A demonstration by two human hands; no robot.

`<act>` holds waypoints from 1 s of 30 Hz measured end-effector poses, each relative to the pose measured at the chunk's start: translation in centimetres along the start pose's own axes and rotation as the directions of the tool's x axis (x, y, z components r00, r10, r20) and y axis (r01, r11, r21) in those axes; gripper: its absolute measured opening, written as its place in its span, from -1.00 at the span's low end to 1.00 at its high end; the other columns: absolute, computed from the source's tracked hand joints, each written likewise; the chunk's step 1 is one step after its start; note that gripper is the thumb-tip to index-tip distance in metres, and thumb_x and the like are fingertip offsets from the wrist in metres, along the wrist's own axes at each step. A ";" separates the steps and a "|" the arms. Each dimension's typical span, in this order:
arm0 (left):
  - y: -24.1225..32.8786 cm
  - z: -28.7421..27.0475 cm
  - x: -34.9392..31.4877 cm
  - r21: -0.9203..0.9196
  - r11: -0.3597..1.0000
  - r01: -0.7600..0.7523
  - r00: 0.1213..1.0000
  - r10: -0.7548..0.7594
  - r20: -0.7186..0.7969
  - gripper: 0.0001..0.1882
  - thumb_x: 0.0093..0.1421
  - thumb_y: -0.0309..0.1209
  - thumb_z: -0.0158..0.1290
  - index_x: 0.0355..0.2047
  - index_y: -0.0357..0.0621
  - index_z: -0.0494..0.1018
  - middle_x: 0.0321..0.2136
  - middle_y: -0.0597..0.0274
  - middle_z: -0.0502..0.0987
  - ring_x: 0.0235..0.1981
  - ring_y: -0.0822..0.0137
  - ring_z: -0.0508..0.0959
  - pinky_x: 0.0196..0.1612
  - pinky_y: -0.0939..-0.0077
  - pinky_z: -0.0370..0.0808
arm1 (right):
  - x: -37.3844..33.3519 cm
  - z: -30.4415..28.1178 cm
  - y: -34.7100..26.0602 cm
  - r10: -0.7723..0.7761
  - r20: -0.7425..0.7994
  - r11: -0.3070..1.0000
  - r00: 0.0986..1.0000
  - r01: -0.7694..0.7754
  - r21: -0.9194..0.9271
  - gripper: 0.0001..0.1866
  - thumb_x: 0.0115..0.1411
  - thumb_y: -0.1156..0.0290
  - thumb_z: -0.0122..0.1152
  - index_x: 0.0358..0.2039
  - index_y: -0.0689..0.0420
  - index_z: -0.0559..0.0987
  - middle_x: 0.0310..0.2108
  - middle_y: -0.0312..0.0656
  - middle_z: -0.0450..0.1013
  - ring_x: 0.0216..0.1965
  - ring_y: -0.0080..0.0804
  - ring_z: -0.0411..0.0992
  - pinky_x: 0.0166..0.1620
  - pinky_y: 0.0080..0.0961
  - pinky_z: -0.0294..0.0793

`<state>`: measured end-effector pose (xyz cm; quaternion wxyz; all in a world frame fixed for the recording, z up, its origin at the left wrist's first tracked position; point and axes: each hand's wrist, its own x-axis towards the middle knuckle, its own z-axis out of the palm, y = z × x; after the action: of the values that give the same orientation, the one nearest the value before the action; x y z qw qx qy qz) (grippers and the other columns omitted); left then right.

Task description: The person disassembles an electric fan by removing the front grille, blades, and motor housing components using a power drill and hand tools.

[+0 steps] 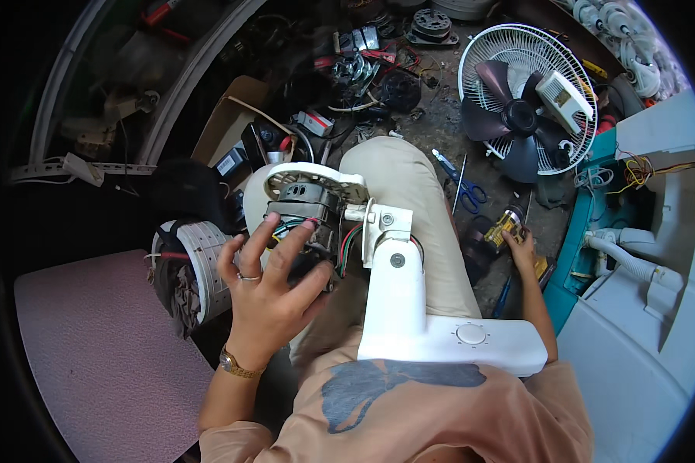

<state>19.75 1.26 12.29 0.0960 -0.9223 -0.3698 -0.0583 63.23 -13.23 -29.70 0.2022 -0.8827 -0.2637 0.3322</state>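
A white wall-fan body [398, 305] with a round knob lies across my lap. At its upper end sits a bare fan motor [305, 202] with a round white guard plate [328, 171] behind it. Coloured wires [352, 245] run from the motor to the white neck. My left hand [266, 297] is closed over the motor's near side, fingers curled on its casing and wires. Down on the right, my right hand [523, 253] grips a yellow-and-black cordless drill [505, 225] just above the floor; its palm is partly hidden.
A fan with dark blades [520, 117] in a white cage lies far right. Blue-handled scissors [471, 199] and a screwdriver [461, 179] lie beyond my knee. A white-and-teal appliance shell [633, 324] stands right; a white drum [208, 270] and pink padded surface [100, 363] are left.
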 end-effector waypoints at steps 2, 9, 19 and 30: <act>0.1 0.5 -0.9 0.002 1.000 -0.009 1.000 0.009 -0.012 -0.64 -0.26 -0.24 0.40 -0.35 0.34 0.63 0.16 0.43 0.43 0.32 0.15 0.25 0.25 -0.01 0.07 | 0.3 -0.1 -1.7 0.069 -0.032 0.997 0.997 -0.070 -0.020 0.02 -0.06 -0.30 0.44 0.26 0.16 0.42 0.18 0.14 0.43 0.24 0.04 0.38 0.26 -0.20 0.32; -0.3 1.1 -1.5 -0.018 0.997 -0.080 0.994 0.079 -0.075 -0.68 -0.15 -0.29 0.32 -0.29 0.32 0.65 0.10 0.40 0.42 0.27 0.17 0.31 0.27 -0.01 0.05 | 6.4 0.3 -0.2 0.171 -0.189 0.959 0.967 -0.119 0.258 0.04 -0.10 -0.38 0.41 0.20 0.19 0.45 0.14 0.09 0.47 0.19 0.05 0.41 0.22 -0.17 0.34; -1.2 1.9 -1.7 -0.086 0.995 -0.051 0.994 0.042 -0.103 -0.68 -0.04 -0.29 0.31 -0.23 0.41 0.63 0.07 0.47 0.44 0.17 0.26 0.39 0.22 -0.07 0.12 | 7.3 -0.9 1.2 0.033 -0.346 0.991 0.938 -0.077 -0.113 -0.06 -0.03 -0.14 0.49 0.22 0.21 0.41 0.16 0.14 0.39 0.18 0.12 0.38 0.23 -0.09 0.32; -2.6 2.5 -1.8 -0.026 0.989 -0.149 0.954 0.137 -0.267 -0.77 -0.05 -0.23 0.34 -0.32 0.40 0.64 0.04 0.40 0.40 0.19 0.16 0.39 0.23 -0.12 0.23 | -22.1 -11.2 -39.8 -0.971 0.230 -0.037 -0.062 0.993 0.113 -0.53 0.00 0.17 0.47 -0.05 -0.04 0.63 0.14 -0.03 0.35 0.18 0.01 0.26 0.21 -0.05 0.24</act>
<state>16.73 2.48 9.92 0.1273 -0.9325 -0.2846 -0.1822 43.66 2.46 9.87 0.3055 -0.3825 -0.8539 0.1767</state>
